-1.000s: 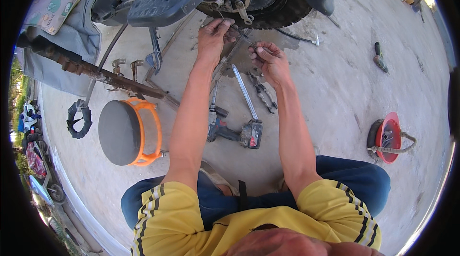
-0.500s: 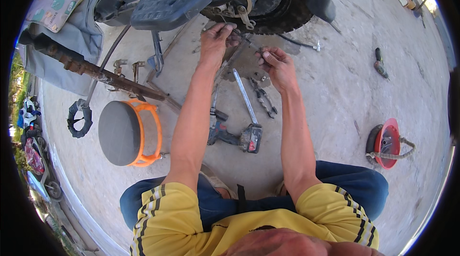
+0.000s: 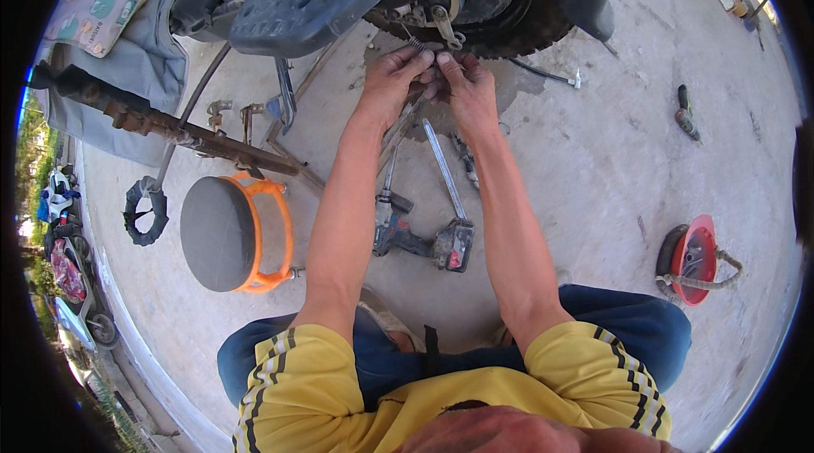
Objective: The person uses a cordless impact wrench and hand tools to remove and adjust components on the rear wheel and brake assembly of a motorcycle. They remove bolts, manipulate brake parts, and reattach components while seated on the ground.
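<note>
A small coil spring [image 3: 417, 44] on a thin cable or rod sticks up from between my fingers, just below the scooter's rear wheel [image 3: 543, 29]. My left hand [image 3: 390, 84] is closed around its lower end. Touching it, my right hand [image 3: 469, 93] pinches with thumb and fingers at the same spot; what lies between its fingertips is hidden. Right above both hands is a metal brake arm [image 3: 443, 27] at the wheel hub. Below them on the concrete lie a long flat steel bar [image 3: 443, 166] and pliers [image 3: 466, 162], the latter partly covered by my right forearm.
A cordless impact wrench [image 3: 415, 237] lies between my forearms. To the left stand a round grey-topped stool [image 3: 222, 233] with an orange frame and a rusty metal bar [image 3: 153, 118]. At right are a red bowl [image 3: 697, 258] and a green-black hand tool [image 3: 686, 114]. A black hose [image 3: 543, 73] lies by the wheel.
My right hand has moved left and up to meet my left hand. The spring, earlier stretched between the hands near the right one, now shows above my left thumb. The view has shifted slightly.
</note>
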`<state>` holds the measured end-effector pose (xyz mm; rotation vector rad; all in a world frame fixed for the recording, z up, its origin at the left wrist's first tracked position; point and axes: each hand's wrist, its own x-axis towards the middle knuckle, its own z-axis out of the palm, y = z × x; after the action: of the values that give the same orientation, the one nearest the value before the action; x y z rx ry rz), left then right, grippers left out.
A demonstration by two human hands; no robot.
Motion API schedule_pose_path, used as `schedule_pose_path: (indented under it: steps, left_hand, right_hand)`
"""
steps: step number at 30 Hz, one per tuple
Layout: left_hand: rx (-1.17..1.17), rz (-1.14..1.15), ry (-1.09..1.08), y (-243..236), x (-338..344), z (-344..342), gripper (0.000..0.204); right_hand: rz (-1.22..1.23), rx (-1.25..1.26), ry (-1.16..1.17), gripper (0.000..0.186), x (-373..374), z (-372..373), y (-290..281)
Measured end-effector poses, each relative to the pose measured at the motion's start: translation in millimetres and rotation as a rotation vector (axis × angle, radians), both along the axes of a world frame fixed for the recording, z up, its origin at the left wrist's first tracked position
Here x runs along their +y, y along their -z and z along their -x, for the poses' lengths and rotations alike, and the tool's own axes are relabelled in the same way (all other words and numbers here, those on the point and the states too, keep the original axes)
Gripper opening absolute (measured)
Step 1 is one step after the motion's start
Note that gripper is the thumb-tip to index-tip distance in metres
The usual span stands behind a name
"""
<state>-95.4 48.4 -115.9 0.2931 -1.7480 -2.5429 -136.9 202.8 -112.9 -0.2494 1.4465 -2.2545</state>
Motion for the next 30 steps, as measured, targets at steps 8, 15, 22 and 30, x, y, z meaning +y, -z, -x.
schedule_pose_path:
  steps: [8, 15, 22, 30]
  left_hand:
    - [0.096, -0.029, -0.36, -15, 8, 20, 0.021]
    - [0.214, -0.159, -0.374, 11, 1, 24, 0.026]
    - [-0.241, 0.456, -0.079, 96, 29, 2, 0.02]
    - [-0.077, 1.383, 0.251, 162, 105, -2, 0.023]
  right_hand:
    - [0.0, 0.06, 0.178, 0.026, -2, -3, 10]
    - [-0.05, -0.085, 0.063, 0.021, 5, 5, 8]
    - [-0.171, 0.155, -0.012, 0.015, 26, 37, 11]
    - [-0.141, 0.126, -0.06, 0.016, 26, 34, 15]
